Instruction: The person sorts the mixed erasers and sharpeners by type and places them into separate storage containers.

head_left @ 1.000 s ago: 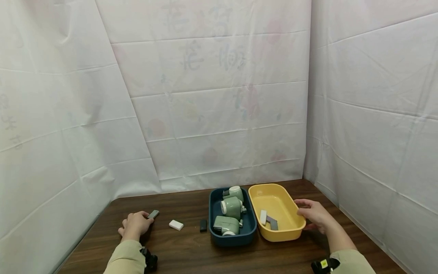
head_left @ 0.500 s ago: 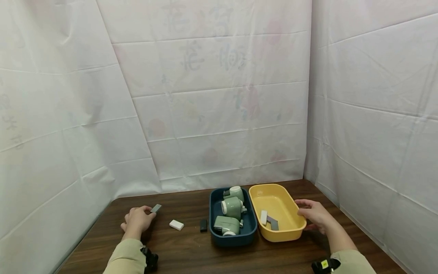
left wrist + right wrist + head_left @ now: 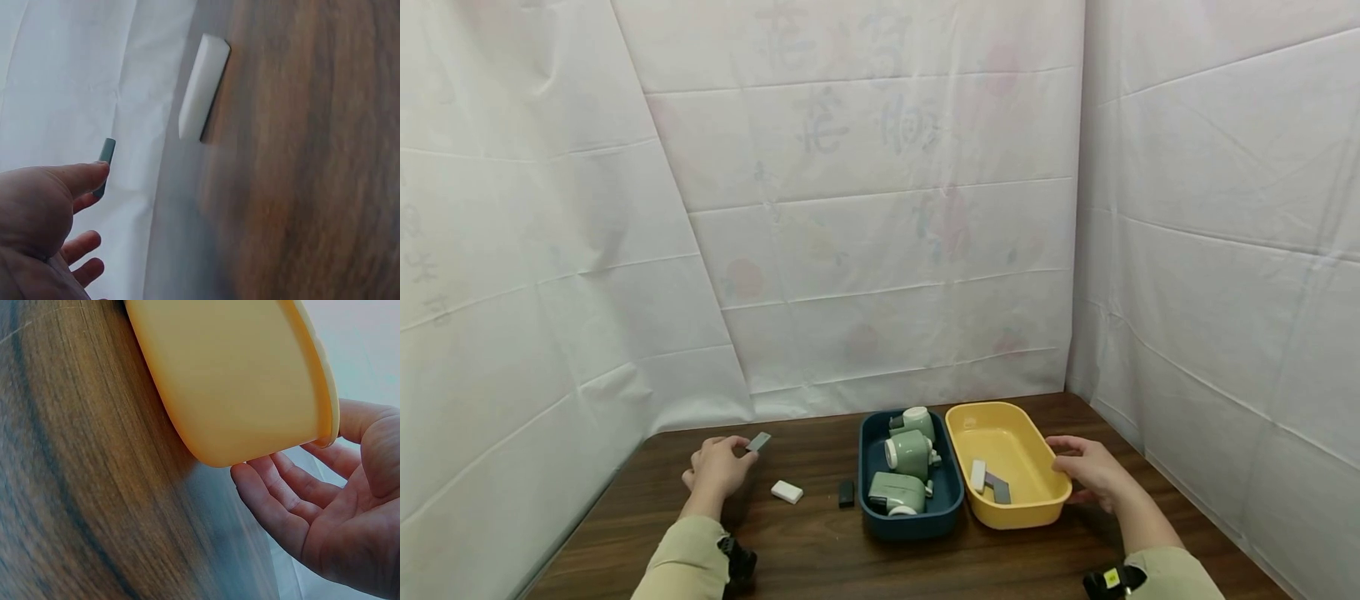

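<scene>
My left hand [image 3: 721,465] pinches a small flat grey-green block [image 3: 758,442] between thumb and fingers, above the far left of the table. The left wrist view shows this block [image 3: 107,151] edge-on past the thumb tip, the other fingers loosely curled. A white block [image 3: 787,492] lies on the table to the right of that hand. At the right, my right hand [image 3: 1093,473] holds the near right corner of a yellow bin [image 3: 1022,515]. In the right wrist view, its thumb is at the rim and the fingers lie along the outer wall [image 3: 237,394].
Inside the yellow bin lie a white block [image 3: 977,476] and grey pieces [image 3: 1000,490]. A dark blue bin [image 3: 917,527] beside it holds several green appliance-like objects [image 3: 910,456]. A black block [image 3: 846,493] lies left of it. White cloth [image 3: 880,208] hangs behind the brown table.
My left hand has moved right and toward the back, carrying the grey-green block up off the table. The right hand, the bins and the other blocks have stayed put.
</scene>
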The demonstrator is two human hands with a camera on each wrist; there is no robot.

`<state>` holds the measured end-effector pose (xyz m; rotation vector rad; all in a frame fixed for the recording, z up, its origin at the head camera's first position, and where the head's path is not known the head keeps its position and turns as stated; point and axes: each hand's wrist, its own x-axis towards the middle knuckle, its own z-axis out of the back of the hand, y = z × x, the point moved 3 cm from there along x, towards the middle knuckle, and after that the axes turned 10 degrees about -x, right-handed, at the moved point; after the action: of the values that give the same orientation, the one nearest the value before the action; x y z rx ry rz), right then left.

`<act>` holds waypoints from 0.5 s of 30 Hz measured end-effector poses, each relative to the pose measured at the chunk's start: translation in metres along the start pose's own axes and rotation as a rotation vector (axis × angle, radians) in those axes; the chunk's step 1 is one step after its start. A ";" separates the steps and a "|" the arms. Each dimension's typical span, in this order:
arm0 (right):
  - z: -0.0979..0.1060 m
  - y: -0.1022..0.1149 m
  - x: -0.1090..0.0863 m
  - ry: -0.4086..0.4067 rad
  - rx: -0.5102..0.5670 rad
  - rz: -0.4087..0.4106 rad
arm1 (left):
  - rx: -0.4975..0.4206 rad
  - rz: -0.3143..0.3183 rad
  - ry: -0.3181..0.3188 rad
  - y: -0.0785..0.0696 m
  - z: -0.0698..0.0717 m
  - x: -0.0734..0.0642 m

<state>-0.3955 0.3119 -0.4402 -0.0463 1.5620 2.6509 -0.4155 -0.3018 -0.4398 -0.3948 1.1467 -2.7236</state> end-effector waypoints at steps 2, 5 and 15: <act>0.000 0.000 0.000 0.001 0.004 0.000 | 0.000 -0.013 -0.003 -0.005 -0.001 0.000; 0.000 0.001 0.000 0.002 0.003 0.003 | 0.002 -0.024 -0.007 -0.011 -0.003 0.000; 0.001 0.000 0.001 0.005 -0.005 0.002 | -0.017 -0.097 -0.016 -0.033 -0.009 -0.003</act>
<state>-0.3962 0.3124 -0.4398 -0.0518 1.5580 2.6582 -0.4163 -0.2721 -0.4230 -0.4867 1.1775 -2.7889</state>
